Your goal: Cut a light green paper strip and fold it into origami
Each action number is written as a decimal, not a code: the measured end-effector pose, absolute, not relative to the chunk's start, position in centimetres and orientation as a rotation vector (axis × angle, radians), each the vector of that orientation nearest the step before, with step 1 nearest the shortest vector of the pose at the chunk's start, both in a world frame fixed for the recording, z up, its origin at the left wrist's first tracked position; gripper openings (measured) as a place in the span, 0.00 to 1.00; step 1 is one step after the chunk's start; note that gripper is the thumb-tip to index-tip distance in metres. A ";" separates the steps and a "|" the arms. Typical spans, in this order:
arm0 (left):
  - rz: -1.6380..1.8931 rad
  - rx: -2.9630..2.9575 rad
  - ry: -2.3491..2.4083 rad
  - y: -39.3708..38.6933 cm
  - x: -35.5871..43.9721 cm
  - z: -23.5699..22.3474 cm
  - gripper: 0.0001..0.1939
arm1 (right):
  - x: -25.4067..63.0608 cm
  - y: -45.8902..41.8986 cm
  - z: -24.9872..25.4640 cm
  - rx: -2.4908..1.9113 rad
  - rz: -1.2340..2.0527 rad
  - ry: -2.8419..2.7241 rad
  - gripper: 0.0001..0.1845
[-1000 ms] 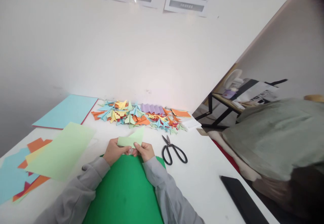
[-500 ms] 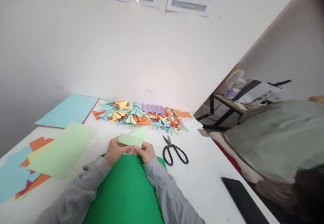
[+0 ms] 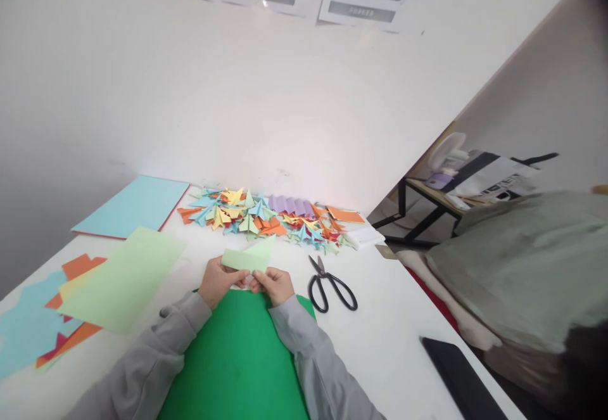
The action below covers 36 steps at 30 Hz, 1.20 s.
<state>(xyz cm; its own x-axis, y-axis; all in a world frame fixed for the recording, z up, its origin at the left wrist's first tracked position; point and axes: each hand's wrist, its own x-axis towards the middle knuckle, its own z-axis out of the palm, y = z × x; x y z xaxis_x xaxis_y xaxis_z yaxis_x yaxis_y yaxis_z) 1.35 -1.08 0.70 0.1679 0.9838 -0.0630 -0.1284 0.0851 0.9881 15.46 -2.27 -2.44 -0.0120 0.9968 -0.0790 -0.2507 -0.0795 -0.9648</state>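
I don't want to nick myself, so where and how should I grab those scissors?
I'd grip the scissors by their black handle loops, coming from the near side with your right hand, the closer one: they lie flat with the loops toward you and the slightly open blades pointing away.

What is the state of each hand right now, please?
Left hand: closed, holding the folded light-green paper.
Right hand: closed, holding the same paper.

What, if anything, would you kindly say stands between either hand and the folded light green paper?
Nothing visible does: the left hand and right hand both hold the folded light green paper. The scissors lie off to the right, and the paper planes lie beyond it.
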 end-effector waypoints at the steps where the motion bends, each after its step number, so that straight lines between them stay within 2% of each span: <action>1: 1.106 1.118 1.032 -1.1 1.3 0.8 0.11 | 15.4 -2.3 -2.4 -1.091 1.356 -0.980 0.17; 8: 1.123 1.087 1.075 -1.0 1.3 0.9 0.11 | 15.3 -2.5 -2.3 -1.109 1.252 -1.029 0.18; 19: 1.108 1.149 1.091 -1.1 1.3 0.8 0.10 | 15.7 -2.0 -2.8 -1.002 1.481 -0.942 0.22; 23: 1.071 1.188 1.076 -1.3 1.5 0.8 0.10 | 15.6 -2.1 -2.4 -1.017 1.405 -1.060 0.17; 28: 1.066 1.124 1.022 -1.5 1.7 0.9 0.16 | 15.5 -2.3 -2.2 -1.044 1.346 -1.105 0.16; 36: 1.056 1.132 1.011 -1.6 1.6 1.0 0.22 | 15.3 -2.4 -1.6 -1.061 1.351 -1.132 0.18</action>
